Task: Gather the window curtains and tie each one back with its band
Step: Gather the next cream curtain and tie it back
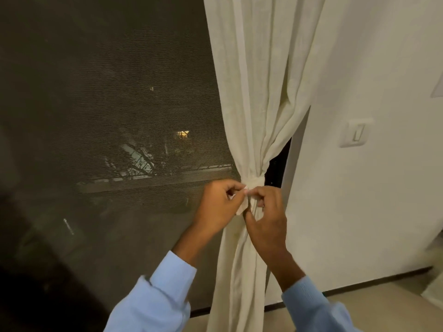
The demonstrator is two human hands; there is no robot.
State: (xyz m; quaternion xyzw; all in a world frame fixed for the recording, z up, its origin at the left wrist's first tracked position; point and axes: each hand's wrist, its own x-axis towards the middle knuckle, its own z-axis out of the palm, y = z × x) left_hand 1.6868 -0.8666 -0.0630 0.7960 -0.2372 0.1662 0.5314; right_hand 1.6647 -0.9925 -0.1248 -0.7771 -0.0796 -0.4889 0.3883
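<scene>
Beside the screen, my left grip pinches one end of the band and my right grip pinches the other. The band circles the gathered curtain. The cloth is probably light, soft and slack, so hold near the ends.

Cream curtain hangs gathered, cinched by a matching band

Home rm: cream curtain, wall switch, screened window (night outside).
</scene>
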